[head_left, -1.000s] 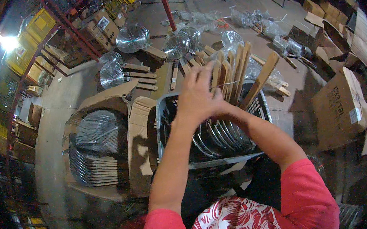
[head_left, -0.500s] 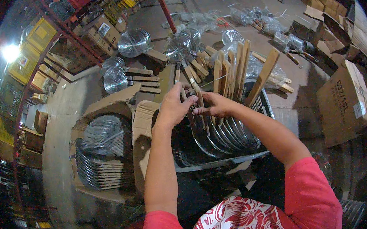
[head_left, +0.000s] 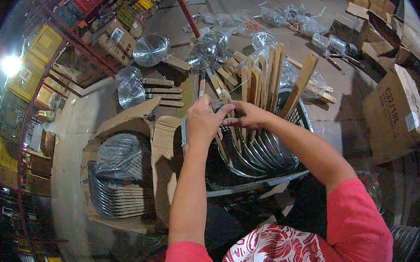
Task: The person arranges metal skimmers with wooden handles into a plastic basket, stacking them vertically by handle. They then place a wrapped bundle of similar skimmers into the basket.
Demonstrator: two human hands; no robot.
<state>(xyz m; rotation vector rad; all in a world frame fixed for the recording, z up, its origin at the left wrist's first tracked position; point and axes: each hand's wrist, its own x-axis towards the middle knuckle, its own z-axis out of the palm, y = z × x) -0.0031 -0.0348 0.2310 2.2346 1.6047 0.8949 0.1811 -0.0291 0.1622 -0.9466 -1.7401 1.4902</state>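
My left hand and my right hand meet over a black plastic crate. The fingers of both are closed, thumb tips nearly touching, around the upper end of a wooden handle. What they pinch there is too small to make out. A thin pale strand shows just above the fingers. Inside the crate, round metal utensils with curved rims stand packed side by side. Their wooden handles point up to the right of my hands.
Left of the crate, an open carton holds stacked wooden-handled utensils and a plastic-wrapped bundle. Shiny round utensils lie on the floor beyond. Clear plastic wrap is scattered farther back. A cardboard box stands at right, shelving at left.
My hands have drawn closer together, the left moving slightly right and its fingers curling in. The thumbs now almost meet over the handle end.
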